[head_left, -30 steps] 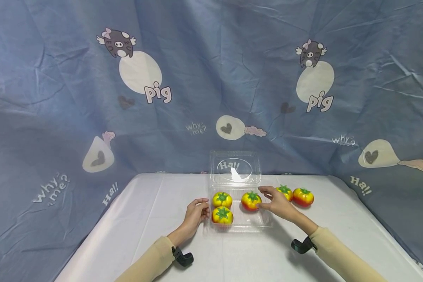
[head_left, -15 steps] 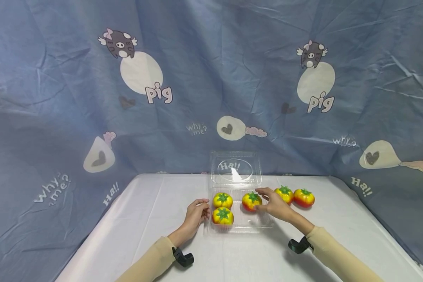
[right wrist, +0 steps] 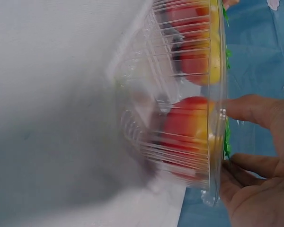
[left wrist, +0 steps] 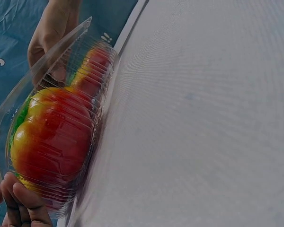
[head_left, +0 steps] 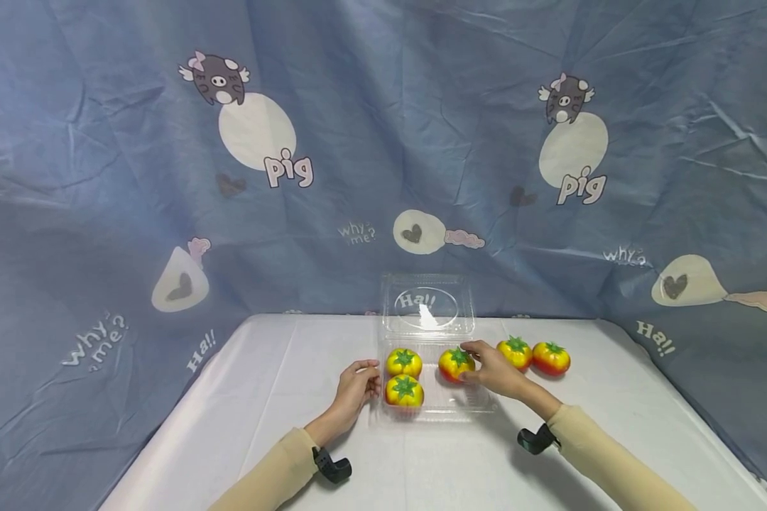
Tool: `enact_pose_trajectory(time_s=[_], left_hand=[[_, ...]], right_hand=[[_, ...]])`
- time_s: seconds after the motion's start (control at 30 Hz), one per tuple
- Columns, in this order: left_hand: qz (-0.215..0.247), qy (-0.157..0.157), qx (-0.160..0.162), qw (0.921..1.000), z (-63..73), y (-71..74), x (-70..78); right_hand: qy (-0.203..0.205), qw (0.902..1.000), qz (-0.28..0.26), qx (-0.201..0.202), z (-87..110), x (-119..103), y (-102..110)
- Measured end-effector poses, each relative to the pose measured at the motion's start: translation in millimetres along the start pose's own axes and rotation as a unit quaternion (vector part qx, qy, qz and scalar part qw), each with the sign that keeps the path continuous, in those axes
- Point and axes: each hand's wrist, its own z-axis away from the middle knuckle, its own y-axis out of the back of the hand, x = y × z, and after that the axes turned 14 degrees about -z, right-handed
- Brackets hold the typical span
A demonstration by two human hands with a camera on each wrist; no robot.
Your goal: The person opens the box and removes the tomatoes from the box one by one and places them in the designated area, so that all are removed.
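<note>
While the right hand [head_left: 500, 372] reaches in from the right, palm down, its thumb and fingers pinch a red-and-yellow, green-leaved, glossy tomato [head_left: 455, 363] from both sides. That tomato sits in the right half of a clear ribbed plastic clamshell box [head_left: 444, 410]. Left hand [head_left: 354, 389] is at the box's left wall, fingers bent inward; can't tell whether they pinch the rim or just rest there. Both forearms angle in from the near edge, cream sleeves [head_left: 613, 461], black wrist mounts [head_left: 332, 467]. Two matching tomatoes [head_left: 404, 392] sit one behind the other in the box's left half. Two loose tomatoes [head_left: 552, 358] on the white-covered desk [head_left: 313, 341], right of the box, nearer one just behind the right hand. Clear lid [head_left: 428, 305] stands up at the back, blue pig-print curtain [head_left: 351, 106] behind it.
</note>
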Motion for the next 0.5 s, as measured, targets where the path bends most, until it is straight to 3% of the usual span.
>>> enact_pose_trajectory(time_s=[0.5], left_hand=[[0.004,-0.003,-0.002,1.0000,1.4,0.0,0.3]], right_hand=[[-0.008,1.0000,0.001,0.002,-2.7,0.9,-5.5]])
